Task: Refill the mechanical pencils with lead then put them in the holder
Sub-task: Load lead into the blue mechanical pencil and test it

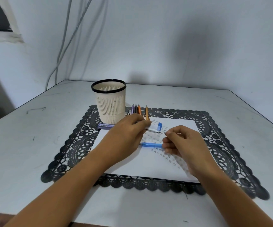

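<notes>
Left hand: fingers curled, gripping a white plastic lead case with its blue cap swung open. A thin silvery rod runs out below the case toward the other hand; whether it is lead or an inner tube cannot be told.

Right hand: thumb and forefinger pinch the rod's far end. Lower fingers curl round one end of a blue plastic pencil barrel, held just above a white paper sheet.

Cream slotted plastic holder, black rim: upright, just beyond the left hand; no pencils seen inside.

Four slim pencils, purple, dark, orange and amber: lying side by side to the right of the holder, on a black lace placemat.

Purple lead box: flat at the holder's foot.

Hazards, as judged:
- Rod, pinched at both ends, probably snaps if either hand twists or pulls.
- Open case may spill leads if tipped.
- Barrel, gripped at one end only, may slip and roll away.
- Left hand, lifted carelessly, may knock the holder.
</notes>
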Action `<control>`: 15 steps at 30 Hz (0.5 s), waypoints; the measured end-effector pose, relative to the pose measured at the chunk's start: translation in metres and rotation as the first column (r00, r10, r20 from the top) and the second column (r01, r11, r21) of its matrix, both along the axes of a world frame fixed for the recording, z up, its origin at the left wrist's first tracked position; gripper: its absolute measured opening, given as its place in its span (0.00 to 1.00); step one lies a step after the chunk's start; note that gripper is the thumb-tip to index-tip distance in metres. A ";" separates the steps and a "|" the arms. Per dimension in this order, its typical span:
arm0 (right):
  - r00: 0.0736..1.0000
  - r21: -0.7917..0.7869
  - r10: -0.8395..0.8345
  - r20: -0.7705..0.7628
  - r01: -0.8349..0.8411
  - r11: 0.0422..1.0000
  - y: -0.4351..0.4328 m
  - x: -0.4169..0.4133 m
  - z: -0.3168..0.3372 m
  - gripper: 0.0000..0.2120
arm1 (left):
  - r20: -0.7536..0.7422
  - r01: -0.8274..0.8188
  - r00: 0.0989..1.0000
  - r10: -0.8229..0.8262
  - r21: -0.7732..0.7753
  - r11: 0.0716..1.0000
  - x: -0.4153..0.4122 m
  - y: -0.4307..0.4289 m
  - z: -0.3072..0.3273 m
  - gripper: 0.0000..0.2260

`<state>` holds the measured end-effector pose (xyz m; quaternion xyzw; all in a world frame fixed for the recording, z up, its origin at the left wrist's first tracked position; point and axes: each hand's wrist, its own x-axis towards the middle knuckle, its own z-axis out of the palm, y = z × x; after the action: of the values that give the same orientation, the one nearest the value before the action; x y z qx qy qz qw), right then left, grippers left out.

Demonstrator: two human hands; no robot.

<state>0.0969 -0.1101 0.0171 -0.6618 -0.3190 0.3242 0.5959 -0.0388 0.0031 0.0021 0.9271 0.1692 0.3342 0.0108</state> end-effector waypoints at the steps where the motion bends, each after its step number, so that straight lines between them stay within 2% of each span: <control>1: 1.000 -0.002 -0.007 0.025 0.007 1.000 0.000 0.000 0.000 0.06 | 0.000 0.003 1.000 -0.003 -0.006 1.000 0.000 0.000 0.000 0.11; 7: 0.990 -0.006 -0.028 0.138 0.029 1.000 -0.002 0.000 0.002 0.07 | -0.023 0.004 1.000 -0.005 -0.045 0.999 0.001 -0.003 0.002 0.13; 15: 0.985 -0.013 -0.062 0.158 0.064 0.998 0.000 0.004 0.002 0.07 | -0.052 0.006 0.999 -0.010 -0.083 0.997 0.001 -0.004 0.001 0.14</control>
<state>0.1013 -0.1105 0.0193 -0.7005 -0.3411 0.2546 0.5727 -0.0379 -0.0014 0.0029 0.9350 0.1793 0.3025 0.0463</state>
